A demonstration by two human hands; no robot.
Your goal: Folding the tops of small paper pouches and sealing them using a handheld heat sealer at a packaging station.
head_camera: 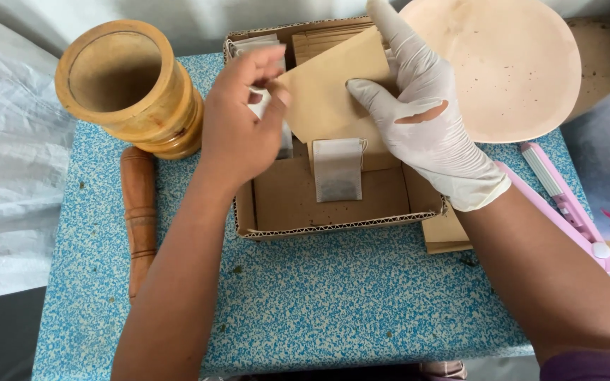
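Brown paper envelope (326, 88) pinched between bare left hand (238, 120) and white-gloved right hand (425, 120), fingers (372, 92) pressed on its face, above open cardboard box (333, 226). Tea bag (337, 169) flat inside, box floor around it bare. Wooden mortar (128, 85), pestle (139, 212) left on speckled blue counter (319, 296); pink sealer (566, 204) at right edge.

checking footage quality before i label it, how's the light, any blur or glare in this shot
Head view: soft, even daylight, with faint shadows under the hands inside the cardboard box; the left hand and gloved right hand on the brown paper envelope look sharp; mild brightness on the round pink tray, no harsh glare; the wooden mortar bulges slightly near the frame edge.
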